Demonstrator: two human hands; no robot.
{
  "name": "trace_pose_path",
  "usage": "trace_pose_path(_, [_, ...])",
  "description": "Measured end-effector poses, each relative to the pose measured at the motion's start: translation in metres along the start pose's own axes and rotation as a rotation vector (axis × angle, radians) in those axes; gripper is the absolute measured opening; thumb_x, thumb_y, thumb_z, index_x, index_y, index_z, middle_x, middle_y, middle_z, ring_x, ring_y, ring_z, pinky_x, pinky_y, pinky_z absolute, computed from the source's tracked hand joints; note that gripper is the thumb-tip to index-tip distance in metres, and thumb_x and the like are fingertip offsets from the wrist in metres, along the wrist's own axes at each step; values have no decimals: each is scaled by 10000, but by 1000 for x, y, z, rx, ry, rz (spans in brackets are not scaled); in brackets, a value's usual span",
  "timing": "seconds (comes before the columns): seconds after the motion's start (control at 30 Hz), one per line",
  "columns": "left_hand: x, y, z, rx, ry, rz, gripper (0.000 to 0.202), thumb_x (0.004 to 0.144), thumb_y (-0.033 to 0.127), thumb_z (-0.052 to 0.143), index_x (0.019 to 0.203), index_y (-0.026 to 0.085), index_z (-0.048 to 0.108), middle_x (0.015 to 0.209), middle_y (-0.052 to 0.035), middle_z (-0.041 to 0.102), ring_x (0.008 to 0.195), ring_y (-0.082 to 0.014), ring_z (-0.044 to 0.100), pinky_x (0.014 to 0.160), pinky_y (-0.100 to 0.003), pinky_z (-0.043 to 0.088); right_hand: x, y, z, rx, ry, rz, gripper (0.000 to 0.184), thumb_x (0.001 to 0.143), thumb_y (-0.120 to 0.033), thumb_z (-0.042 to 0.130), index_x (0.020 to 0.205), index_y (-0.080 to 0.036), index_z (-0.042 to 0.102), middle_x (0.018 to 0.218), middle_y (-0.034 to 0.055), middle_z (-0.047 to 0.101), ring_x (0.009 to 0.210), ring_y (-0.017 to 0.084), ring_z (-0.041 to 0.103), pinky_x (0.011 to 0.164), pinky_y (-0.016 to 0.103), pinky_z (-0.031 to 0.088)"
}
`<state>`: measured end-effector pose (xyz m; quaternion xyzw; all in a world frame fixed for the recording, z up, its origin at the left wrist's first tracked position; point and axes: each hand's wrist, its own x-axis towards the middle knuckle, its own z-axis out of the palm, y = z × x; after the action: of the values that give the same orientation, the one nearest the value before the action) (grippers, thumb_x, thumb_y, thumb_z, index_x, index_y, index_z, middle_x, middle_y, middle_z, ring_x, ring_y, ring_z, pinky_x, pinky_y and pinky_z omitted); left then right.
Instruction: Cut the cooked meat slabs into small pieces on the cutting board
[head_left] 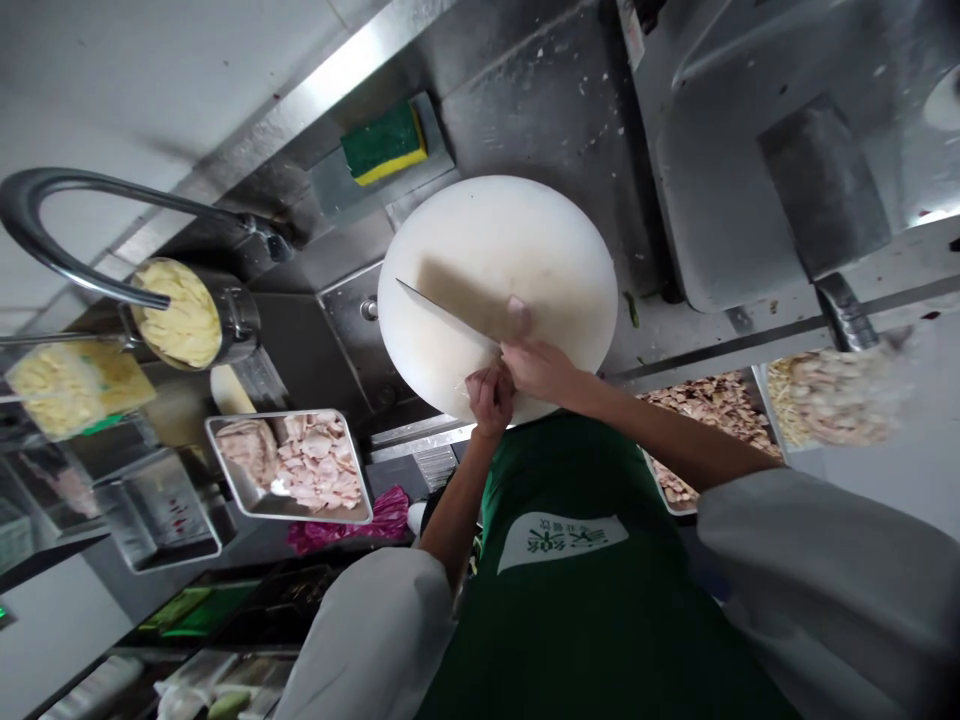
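A round white cutting board (480, 230) lies across the metal sink. Over it, my right hand (544, 372) is closed round the handle of a kitchen knife (442, 312), whose blade points to the far left. Close beside it, my left hand (491, 398) has its fingers curled in at the board's near edge; whatever they hold is hidden. A small pinkish piece of meat (517, 310), somewhat blurred, is just beyond my right hand.
A tray of sliced pale meat (322, 470) stands at left, below a pot of yellow slices (180, 315) and a curved faucet (97, 180). A green-yellow sponge (384, 145) lies behind the board. At right are a cleaver (825, 185) and a tray of chopped meat (712, 410).
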<state>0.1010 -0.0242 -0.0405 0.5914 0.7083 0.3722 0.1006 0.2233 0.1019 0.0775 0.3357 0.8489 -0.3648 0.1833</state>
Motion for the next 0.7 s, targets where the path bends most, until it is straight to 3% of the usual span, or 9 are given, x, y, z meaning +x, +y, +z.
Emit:
trace_pose_path(0.1, [-4,-2,1,37,4,-27,295,989,384,416,922,175,612,857,-96,606,882,-208,567,810,-400,444,-26,1,2,-36,54,23,380,956,-111,274,1269,-65,485,1058,181,669,945,236,652,750,284,450])
trace_pose_path(0.27, [-6,-5,1,68,32,25,318,968,415,455,807,181,597,726,-57,533,779,-195,521,736,-359,421,-75,-6,27,-32,-108,63,347,929,-88,327,1229,-85,501,915,159,703,824,245,692,692,301,461])
trace_pose_path(0.4, [-3,-3,0,-6,57,49,259,956,368,480,845,169,605,782,-81,564,827,-213,528,767,-379,420,-110,1,35,-16,-195,126,337,921,-73,339,1219,-100,494,878,131,706,805,247,700,654,300,441])
trace_pose_path(0.53, [0,-1,-1,-10,11,19,254,953,370,483,895,165,620,832,-95,590,847,-218,544,792,-395,419,-146,10,38,20,-294,208,317,922,-57,314,1154,-131,518,847,110,708,734,249,695,585,312,400])
trace_pose_path(0.63, [0,1,-2,-20,32,32,222,957,339,486,928,168,625,875,-97,603,866,-209,556,795,-384,426,-147,10,43,29,-268,200,295,918,-56,322,1112,-132,530,814,110,700,719,235,687,586,308,389])
trace_pose_path(0.7, [0,1,-2,-36,47,43,203,958,323,490,951,170,623,901,-101,608,889,-208,564,797,-378,435,-128,7,45,12,-223,172,299,916,-57,324,1119,-120,533,800,116,697,733,230,686,608,302,400])
